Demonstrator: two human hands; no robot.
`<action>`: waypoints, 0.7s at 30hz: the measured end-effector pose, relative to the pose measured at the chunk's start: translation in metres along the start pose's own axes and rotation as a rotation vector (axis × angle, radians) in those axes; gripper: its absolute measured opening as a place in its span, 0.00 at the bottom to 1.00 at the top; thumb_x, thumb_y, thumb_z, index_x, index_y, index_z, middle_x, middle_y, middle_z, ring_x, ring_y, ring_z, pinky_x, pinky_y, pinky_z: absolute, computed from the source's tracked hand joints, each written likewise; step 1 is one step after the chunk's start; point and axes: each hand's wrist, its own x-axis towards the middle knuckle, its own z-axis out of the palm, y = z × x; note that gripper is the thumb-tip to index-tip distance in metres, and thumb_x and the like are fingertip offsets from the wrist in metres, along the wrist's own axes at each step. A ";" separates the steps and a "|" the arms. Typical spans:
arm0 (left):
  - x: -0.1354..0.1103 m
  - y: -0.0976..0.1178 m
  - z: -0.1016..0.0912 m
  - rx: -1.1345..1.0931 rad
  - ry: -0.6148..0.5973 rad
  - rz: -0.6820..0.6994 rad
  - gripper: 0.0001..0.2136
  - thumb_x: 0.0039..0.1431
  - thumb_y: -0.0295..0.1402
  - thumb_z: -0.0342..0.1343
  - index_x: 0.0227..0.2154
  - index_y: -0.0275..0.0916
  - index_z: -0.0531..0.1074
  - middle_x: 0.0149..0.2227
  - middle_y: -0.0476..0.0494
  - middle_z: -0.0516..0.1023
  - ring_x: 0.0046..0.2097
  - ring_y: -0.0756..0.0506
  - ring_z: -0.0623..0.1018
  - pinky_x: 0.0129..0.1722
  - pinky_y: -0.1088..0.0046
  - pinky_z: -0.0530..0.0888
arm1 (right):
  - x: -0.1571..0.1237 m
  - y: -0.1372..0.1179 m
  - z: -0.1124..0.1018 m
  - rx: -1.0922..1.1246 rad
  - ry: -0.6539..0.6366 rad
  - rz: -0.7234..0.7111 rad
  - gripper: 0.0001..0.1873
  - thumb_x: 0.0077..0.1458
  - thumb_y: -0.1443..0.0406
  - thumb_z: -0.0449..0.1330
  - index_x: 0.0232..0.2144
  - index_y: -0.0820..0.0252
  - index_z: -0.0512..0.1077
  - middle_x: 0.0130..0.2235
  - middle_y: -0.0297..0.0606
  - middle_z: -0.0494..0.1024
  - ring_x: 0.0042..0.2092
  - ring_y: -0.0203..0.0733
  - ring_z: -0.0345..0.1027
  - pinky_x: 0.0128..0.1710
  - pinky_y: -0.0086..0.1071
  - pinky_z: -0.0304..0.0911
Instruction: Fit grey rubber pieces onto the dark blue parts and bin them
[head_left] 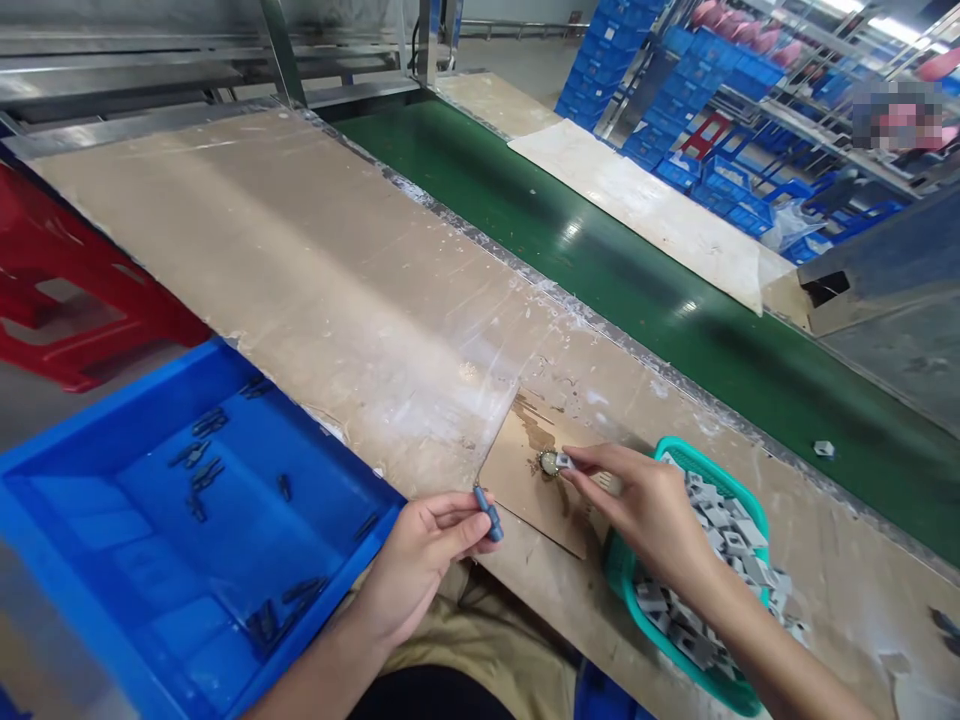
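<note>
Head view, left hand [420, 550] grip pinching a blue-grey peg [488, 513], right hand [645, 505] fingertips nipping a small grey square clip [564, 461] on brown cardboard [517, 480].

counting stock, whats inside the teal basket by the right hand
The teal basket holds a heap of small grey square parts. The right hand and forearm cover its left and near portions, so the contents there and the basket's bottom cannot be seen.

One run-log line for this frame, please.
left hand: pinches blue-grey part | right hand: presses small grey piece at glue spot on cardboard pad | teal basket under right wrist
</note>
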 end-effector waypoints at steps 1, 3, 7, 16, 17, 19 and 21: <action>0.004 -0.002 0.005 0.015 0.009 0.026 0.12 0.47 0.32 0.65 0.35 0.33 0.76 0.33 0.42 0.76 0.35 0.50 0.74 0.37 0.77 0.74 | -0.003 -0.007 -0.004 0.088 0.017 0.073 0.11 0.54 0.60 0.59 0.37 0.58 0.76 0.39 0.42 0.78 0.37 0.46 0.74 0.38 0.37 0.71; 0.011 -0.004 0.014 0.019 -0.001 0.051 0.13 0.45 0.33 0.66 0.34 0.33 0.77 0.33 0.41 0.77 0.36 0.49 0.75 0.38 0.76 0.74 | -0.009 -0.019 -0.012 0.298 0.030 0.216 0.12 0.49 0.59 0.63 0.35 0.58 0.77 0.37 0.40 0.79 0.36 0.45 0.75 0.36 0.34 0.73; 0.021 -0.010 0.031 -0.003 -0.049 0.065 0.12 0.44 0.33 0.67 0.32 0.34 0.78 0.33 0.41 0.78 0.35 0.48 0.76 0.37 0.76 0.75 | -0.024 -0.034 -0.016 0.633 0.054 0.380 0.12 0.42 0.61 0.68 0.32 0.56 0.78 0.34 0.38 0.80 0.34 0.44 0.76 0.33 0.29 0.74; 0.015 -0.013 0.048 0.167 -0.041 0.235 0.08 0.43 0.29 0.67 0.29 0.39 0.78 0.31 0.46 0.79 0.34 0.46 0.78 0.35 0.79 0.75 | -0.034 -0.037 -0.011 0.739 0.023 0.384 0.12 0.41 0.64 0.69 0.32 0.57 0.79 0.34 0.40 0.80 0.33 0.46 0.76 0.32 0.31 0.75; 0.015 -0.013 0.049 0.204 -0.020 0.260 0.07 0.42 0.29 0.67 0.28 0.39 0.79 0.30 0.47 0.79 0.33 0.46 0.78 0.34 0.80 0.76 | -0.034 -0.038 -0.010 0.720 0.018 0.373 0.12 0.41 0.64 0.69 0.32 0.57 0.79 0.34 0.40 0.80 0.33 0.46 0.76 0.33 0.32 0.75; 0.019 -0.013 0.050 0.273 0.019 0.300 0.05 0.42 0.29 0.67 0.26 0.40 0.79 0.28 0.48 0.79 0.31 0.46 0.78 0.33 0.79 0.76 | -0.034 -0.039 -0.009 0.695 0.003 0.359 0.12 0.41 0.63 0.68 0.33 0.57 0.78 0.34 0.40 0.80 0.33 0.46 0.76 0.33 0.32 0.74; 0.023 -0.013 0.051 0.347 0.018 0.325 0.04 0.46 0.30 0.65 0.28 0.41 0.79 0.29 0.48 0.79 0.33 0.46 0.78 0.36 0.78 0.76 | -0.031 -0.037 -0.008 0.669 -0.003 0.364 0.12 0.42 0.62 0.68 0.33 0.58 0.78 0.33 0.39 0.80 0.33 0.45 0.75 0.32 0.32 0.74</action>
